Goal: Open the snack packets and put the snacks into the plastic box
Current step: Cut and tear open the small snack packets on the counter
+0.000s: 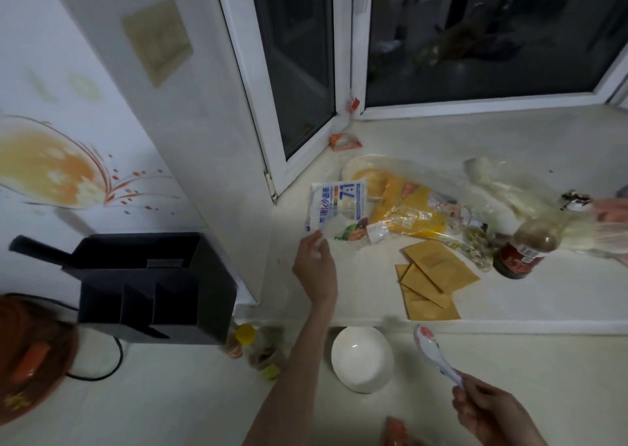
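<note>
- While the person leans over the pale desk (509, 146), the left hand (314, 265) reaches forward to the white and blue snack packet (336, 207); its fingers (314, 245) are curled at the near corner of the packet and seem to pinch it, though the picture is blurred at that place.
- This packet lies flat on the desk near the window frame (272, 132), just beside a yellow packet (407, 214) which lies under a clear plastic bag (489, 187).
- Near these, three brown paper envelopes (431, 275) lie overlapped close to the front edge of the desk.
- On the right, a dark sauce bottle (523, 251) lies tilted, touching the plastic bag.
- The right hand (489, 411) is low in the picture; its fingers are closed around the handle of a white ceramic spoon (435, 354), whose bowl points up and away.
- A white bowl (362, 359) stands on the lower surface, between the two arms.
- At the left stands a black box (149, 285) with dividers, and a small bottle with a yellow cap (239, 340) is beside it.
- A small orange packet (345, 141) lies by the window corner.
- I cannot tell where the plastic box is.
</note>
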The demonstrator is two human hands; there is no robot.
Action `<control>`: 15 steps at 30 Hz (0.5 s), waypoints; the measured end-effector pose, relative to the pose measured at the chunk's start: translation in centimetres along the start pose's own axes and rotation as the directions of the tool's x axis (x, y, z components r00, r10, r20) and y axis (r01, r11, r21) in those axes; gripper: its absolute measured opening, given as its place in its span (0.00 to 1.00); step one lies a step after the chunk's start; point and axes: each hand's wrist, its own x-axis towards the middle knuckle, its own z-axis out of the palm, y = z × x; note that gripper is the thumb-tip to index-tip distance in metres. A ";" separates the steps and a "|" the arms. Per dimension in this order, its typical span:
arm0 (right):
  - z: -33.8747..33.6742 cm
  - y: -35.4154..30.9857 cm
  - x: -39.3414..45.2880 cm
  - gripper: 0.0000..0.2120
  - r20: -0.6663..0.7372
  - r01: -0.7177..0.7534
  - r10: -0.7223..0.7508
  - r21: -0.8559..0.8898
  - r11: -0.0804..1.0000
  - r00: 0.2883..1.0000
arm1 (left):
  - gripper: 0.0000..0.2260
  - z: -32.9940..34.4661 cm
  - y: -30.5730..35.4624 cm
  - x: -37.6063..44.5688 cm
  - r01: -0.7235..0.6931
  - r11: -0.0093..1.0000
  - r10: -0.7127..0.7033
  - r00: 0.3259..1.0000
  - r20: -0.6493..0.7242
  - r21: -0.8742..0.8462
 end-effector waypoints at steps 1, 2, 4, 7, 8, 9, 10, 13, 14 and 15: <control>0.2 -0.1 -0.5 0.17 0.046 0.000 -0.002 0.046 0.999 0.999 | 0.05 -0.4 0.6 -1.5 -0.004 1.000 0.006 0.998 0.065 -0.022; 0.3 -0.2 -1.2 0.17 0.088 0.005 -0.013 0.084 0.996 0.996 | 0.04 -0.9 1.1 -3.0 0.001 0.999 0.005 0.992 0.126 -0.050; 0.8 -0.3 -2.6 0.12 0.174 0.022 -0.045 0.136 0.990 0.984 | 0.03 -2.1 1.9 -5.6 0.060 0.993 -0.033 0.968 0.248 -0.101; 0.8 -0.2 -4.1 0.15 0.246 0.056 -0.098 0.172 0.983 0.964 | 0.07 -3.5 2.3 -8.5 0.298 0.951 -0.219 0.843 0.491 -0.088; 0.7 -0.2 -4.6 0.16 0.256 0.065 -0.110 0.177 0.982 0.960 | 0.10 -3.9 2.6 -9.4 0.387 0.921 -0.299 0.782 0.547 -0.051; 0.6 0.0 -5.2 0.17 0.270 0.075 -0.123 0.181 0.981 0.955 | 0.12 -4.3 2.8 -10.2 0.459 0.888 -0.364 0.725 0.585 -0.015; 0.6 0.1 -5.7 0.17 0.275 0.087 -0.134 0.177 0.980 0.952 | 0.14 -4.7 3.1 -10.9 0.499 0.867 -0.399 0.683 0.612 0.008; 0.6 0.6 -7.3 0.16 0.295 0.101 -0.144 0.155 0.983 0.944 | 0.10 -5.7 3.6 -12.9 0.420 0.905 -0.372 0.691 0.619 0.075; 0.7 0.8 -7.9 0.15 0.306 0.101 -0.140 0.142 0.985 0.942 | 0.08 -6.0 4.0 -13.4 0.378 0.922 -0.351 0.720 0.599 0.086; 0.8 1.0 -8.4 0.13 0.322 0.103 -0.140 0.130 0.986 0.936 | 0.06 -6.4 4.3 -13.8 0.348 0.934 -0.326 0.742 0.587 0.079</control>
